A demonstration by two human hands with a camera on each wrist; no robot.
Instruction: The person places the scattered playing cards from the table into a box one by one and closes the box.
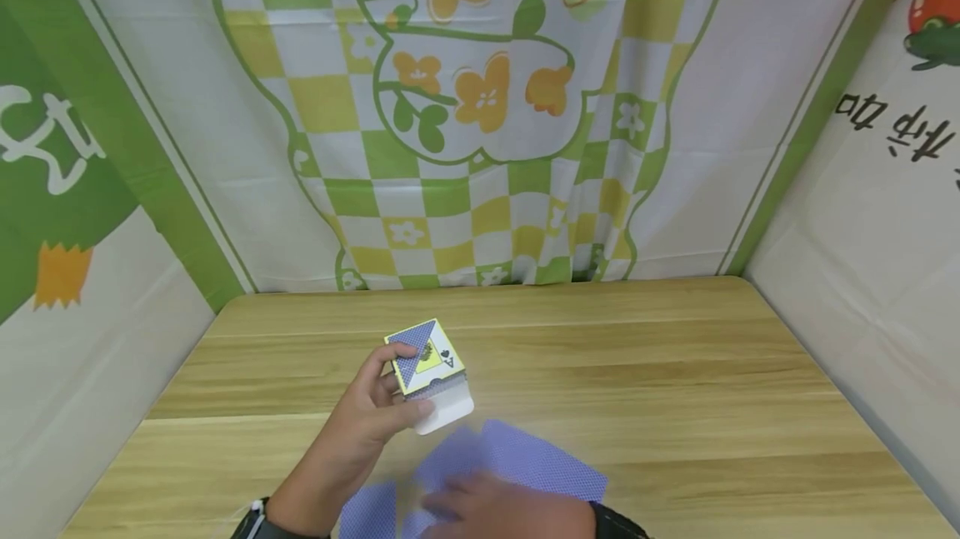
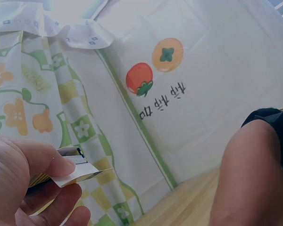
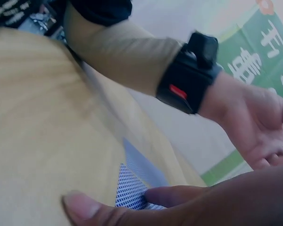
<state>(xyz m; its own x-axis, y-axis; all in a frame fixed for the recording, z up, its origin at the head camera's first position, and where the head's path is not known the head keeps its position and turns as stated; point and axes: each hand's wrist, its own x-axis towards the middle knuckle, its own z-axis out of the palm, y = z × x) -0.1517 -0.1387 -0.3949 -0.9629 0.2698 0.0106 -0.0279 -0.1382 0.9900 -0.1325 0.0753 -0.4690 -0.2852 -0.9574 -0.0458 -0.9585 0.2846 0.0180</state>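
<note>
My left hand (image 1: 367, 410) holds a small playing-card box (image 1: 426, 356), thumb on one side and fingers on the other. The box has a blue patterned and white front with an ace printed on it. Its white flap (image 1: 447, 410) hangs out toward me, and the left thumb lies against the flap (image 2: 78, 175) in the left wrist view. Below, my right hand (image 1: 502, 507) is blurred, low over blue-backed cards (image 1: 543, 462) on the table. In the right wrist view its thumb stands apart while a fingertip touches a blue patterned card (image 3: 129, 188).
The wooden table (image 1: 675, 389) runs back to a green and yellow checked curtain (image 1: 480, 214). White printed cloth walls (image 1: 862, 231) close off both sides. Another blue-backed card (image 1: 369, 512) lies at the near edge, beside the left wrist.
</note>
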